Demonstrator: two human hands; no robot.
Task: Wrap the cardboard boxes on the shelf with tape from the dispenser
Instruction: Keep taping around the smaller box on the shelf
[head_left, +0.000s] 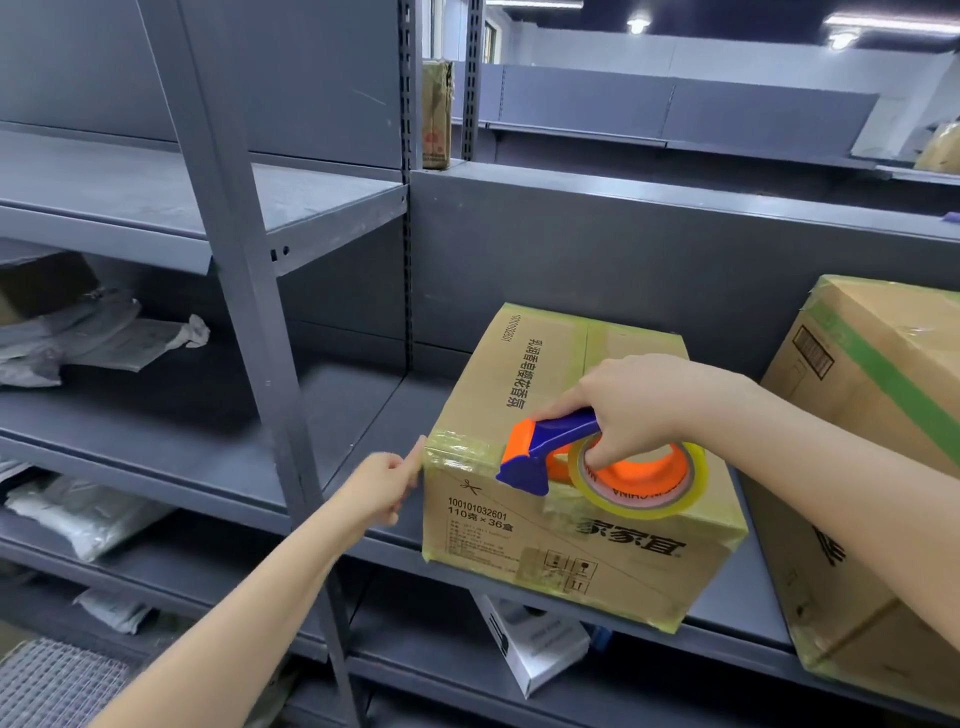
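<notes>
A cardboard box (524, 561) with printed text stands on the grey shelf (332, 415), its edges banded with yellowish clear tape. My right hand (634, 405) grips the blue and orange tape dispenser (550, 447), whose blade end lies at the box's top front edge. The clear tape roll (644, 504) on its orange hub hangs against the box's front face. My left hand (387, 486) touches the box's front left corner with its fingertips, where a tape band ends.
A larger taped box (872, 415) with a green stripe stands right beside the first. Grey poly mailers (104, 338) lie on the left shelves, a white carton (540, 649) on the shelf below. A steel upright (270, 364) rises near my left arm.
</notes>
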